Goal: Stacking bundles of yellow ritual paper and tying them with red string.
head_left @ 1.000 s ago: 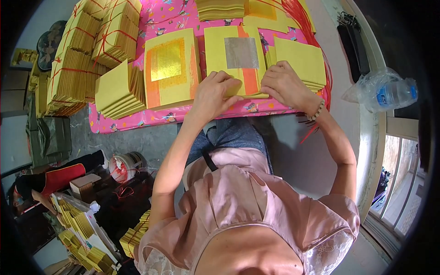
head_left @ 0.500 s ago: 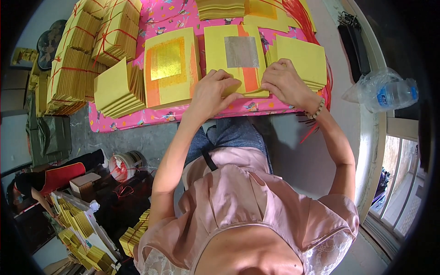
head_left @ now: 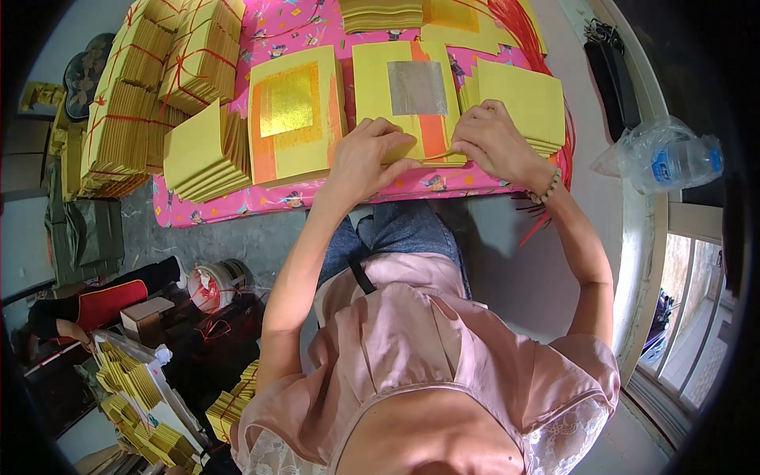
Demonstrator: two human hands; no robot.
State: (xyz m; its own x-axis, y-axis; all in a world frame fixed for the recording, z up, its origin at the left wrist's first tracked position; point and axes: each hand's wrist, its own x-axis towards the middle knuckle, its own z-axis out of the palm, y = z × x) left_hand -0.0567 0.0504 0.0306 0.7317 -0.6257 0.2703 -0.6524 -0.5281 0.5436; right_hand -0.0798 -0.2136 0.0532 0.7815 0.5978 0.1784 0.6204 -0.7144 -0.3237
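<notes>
A yellow paper sheet with a silver foil square (head_left: 417, 88) and an orange stripe lies on a stack of the same paper in front of me. Both my hands are at its near edge, which is folded up and over. My left hand (head_left: 370, 157) is closed on the left end of the fold, thumb below and fingers on top. At the right end, my right hand (head_left: 499, 142) pinches the edge with bent fingers. Just left lies a stack of yellow paper with a gold foil square (head_left: 287, 107). Folded yellow papers (head_left: 522, 99) lie beside my right hand.
A pink patterned cloth (head_left: 261, 207) covers the table. Bundles tied with red string (head_left: 202, 59) and fanned folded papers (head_left: 198, 154) stand left. Red strings (head_left: 518, 28) hang at the right, near a bagged plastic bottle (head_left: 685, 165). Another person's arm (head_left: 71, 328) reaches toward papers at lower left.
My hands stay almost in place on the fold, whose near edge looks slightly flatter. At lower left, the other person's arm has shifted a little.
</notes>
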